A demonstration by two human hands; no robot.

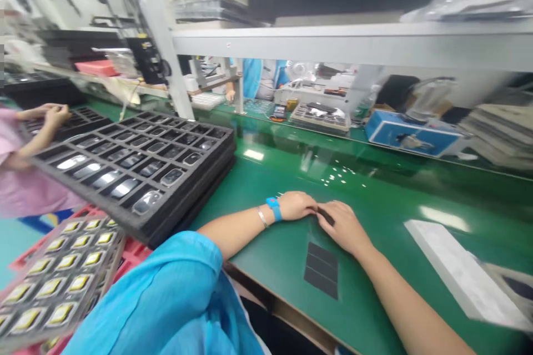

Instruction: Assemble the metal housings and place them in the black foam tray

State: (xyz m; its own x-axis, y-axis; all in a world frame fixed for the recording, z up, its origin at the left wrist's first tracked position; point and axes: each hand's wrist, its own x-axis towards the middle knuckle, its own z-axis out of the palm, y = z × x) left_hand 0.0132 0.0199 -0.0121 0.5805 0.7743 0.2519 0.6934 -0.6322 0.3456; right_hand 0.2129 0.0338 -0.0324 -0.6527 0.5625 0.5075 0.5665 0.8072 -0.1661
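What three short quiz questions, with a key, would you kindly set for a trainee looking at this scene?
1. Multiple choice: besides the silvery bracelet, what is worn on the wrist of the left hand?
A) a black glove
B) a blue band
C) a red cord

2. True or false: the dark sheet lies on the green table, nearer the camera than the right hand.

3. Fill in the blank: the small pieces scattered on the table beyond both hands are ____ in colour.

Key: 1. B; 2. true; 3. white.
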